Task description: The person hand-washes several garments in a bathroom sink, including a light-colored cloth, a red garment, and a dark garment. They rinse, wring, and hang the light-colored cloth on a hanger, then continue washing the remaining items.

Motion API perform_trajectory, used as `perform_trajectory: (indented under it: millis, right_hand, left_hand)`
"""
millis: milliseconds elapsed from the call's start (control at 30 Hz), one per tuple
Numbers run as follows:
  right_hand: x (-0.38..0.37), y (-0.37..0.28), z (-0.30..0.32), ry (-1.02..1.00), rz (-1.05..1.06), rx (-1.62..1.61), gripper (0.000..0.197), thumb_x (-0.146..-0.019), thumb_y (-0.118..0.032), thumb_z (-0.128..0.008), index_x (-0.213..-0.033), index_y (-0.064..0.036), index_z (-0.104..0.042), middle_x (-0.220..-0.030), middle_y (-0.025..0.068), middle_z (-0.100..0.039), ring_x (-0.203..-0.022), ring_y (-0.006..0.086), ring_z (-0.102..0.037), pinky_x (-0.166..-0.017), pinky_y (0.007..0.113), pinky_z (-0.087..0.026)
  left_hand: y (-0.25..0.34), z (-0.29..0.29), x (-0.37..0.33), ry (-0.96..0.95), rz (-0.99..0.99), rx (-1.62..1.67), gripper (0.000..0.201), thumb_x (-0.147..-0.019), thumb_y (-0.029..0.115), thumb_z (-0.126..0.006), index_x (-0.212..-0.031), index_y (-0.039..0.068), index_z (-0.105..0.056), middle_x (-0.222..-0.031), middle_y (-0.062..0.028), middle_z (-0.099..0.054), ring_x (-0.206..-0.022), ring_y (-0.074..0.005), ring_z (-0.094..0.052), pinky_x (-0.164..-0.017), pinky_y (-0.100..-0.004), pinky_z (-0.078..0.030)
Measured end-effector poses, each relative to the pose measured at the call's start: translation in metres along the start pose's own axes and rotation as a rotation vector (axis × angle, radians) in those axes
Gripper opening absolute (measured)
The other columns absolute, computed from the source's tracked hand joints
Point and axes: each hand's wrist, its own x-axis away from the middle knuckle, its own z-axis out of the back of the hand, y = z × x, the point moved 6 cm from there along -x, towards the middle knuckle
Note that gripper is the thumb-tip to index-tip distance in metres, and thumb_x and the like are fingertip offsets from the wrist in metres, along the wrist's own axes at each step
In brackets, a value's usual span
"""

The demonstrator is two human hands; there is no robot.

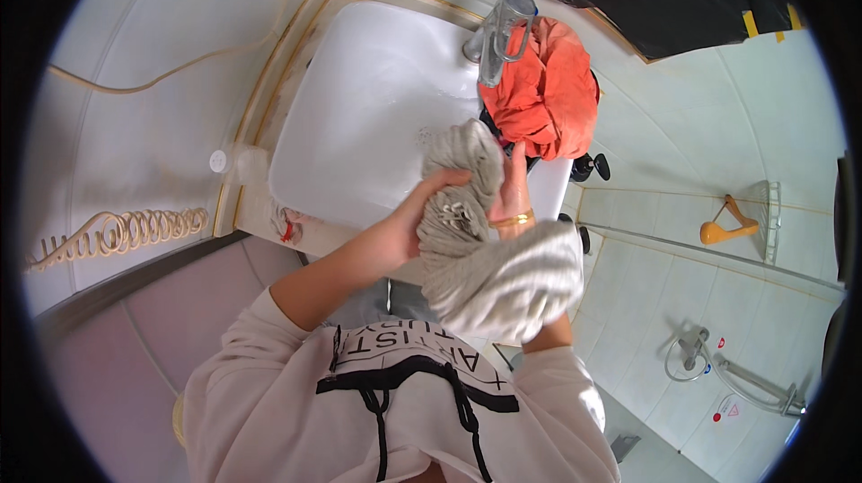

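A light grey, wet-looking twisted cloth [503,281] hangs between my hands over the sink's near edge. My left hand [429,200] is closed around its left side, thumb lying across the folds. My right hand [514,187], with a gold bracelet at the wrist, is closed on the cloth's right side; most of its fingers are hidden behind the fabric. The cloth's lower bulk drapes over my right forearm. Just beyond my right hand, an orange-red cloth bundle [543,88] lies heaped on the sink's right rim, something dark beneath it.
The white sink [359,106] has a chrome faucet [505,30] at its back right. A dark pump-top bottle [588,166] stands right of the rim. Left, a coiled beige hose [135,230] hangs on the wall. A wooden hanger [729,223] and shower fittings [693,350] are at right.
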Motion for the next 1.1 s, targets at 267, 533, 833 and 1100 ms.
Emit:
perform_trajectory:
  millis: [267,533,833,1100]
  right_hand:
    - [0.006,-0.006,-0.045,-0.558,0.070,-0.447,0.057,-0.079,-0.056,-0.049,-0.112,-0.0106,-0.047,-0.119,0.0168,-0.044,-0.117,0.0388,-0.036,-0.090,0.062,-0.035]
    - [0.006,-0.074,-0.047,-0.001,-0.160,0.337,0.021,-0.076,-0.021,-0.056,-0.081,-0.0020,-0.051,-0.081,0.0103,-0.054,-0.080,0.0245,-0.057,-0.071,0.035,-0.048]
    - [-0.014,-0.051,-0.033,0.161,-0.208,0.855,0.019,-0.071,-0.017,-0.054,-0.071,0.0014,-0.054,-0.067,0.0076,-0.056,-0.064,0.0166,-0.057,-0.062,0.028,-0.043]
    - [-0.019,-0.017,0.005,0.313,0.010,1.020,0.027,-0.071,-0.024,-0.056,-0.073,0.0035,-0.058,-0.060,0.0081,-0.054,-0.058,0.0163,-0.049,-0.060,0.030,-0.040]
  left_hand:
    - [-0.024,-0.028,0.016,-0.164,-0.011,-0.063,0.048,-0.074,0.037,-0.057,-0.103,-0.001,-0.049,-0.080,-0.0132,-0.056,-0.068,-0.0220,-0.056,-0.065,-0.0318,-0.048]
    - [0.006,-0.045,0.006,-0.163,0.182,-0.534,0.042,-0.077,0.041,-0.062,-0.095,0.003,-0.056,-0.080,-0.0047,-0.058,-0.065,-0.0126,-0.055,-0.057,-0.0261,-0.045]
    - [0.003,-0.021,0.000,-0.083,0.155,-0.456,0.023,-0.079,0.031,-0.060,-0.081,0.008,-0.058,-0.067,-0.0017,-0.057,-0.051,-0.0092,-0.052,-0.046,-0.0243,-0.042]
    - [-0.007,0.016,-0.009,0.012,0.011,-0.448,0.029,-0.079,0.028,-0.063,-0.092,0.003,-0.060,-0.075,-0.0026,-0.060,-0.062,-0.0089,-0.056,-0.057,-0.0237,-0.045]
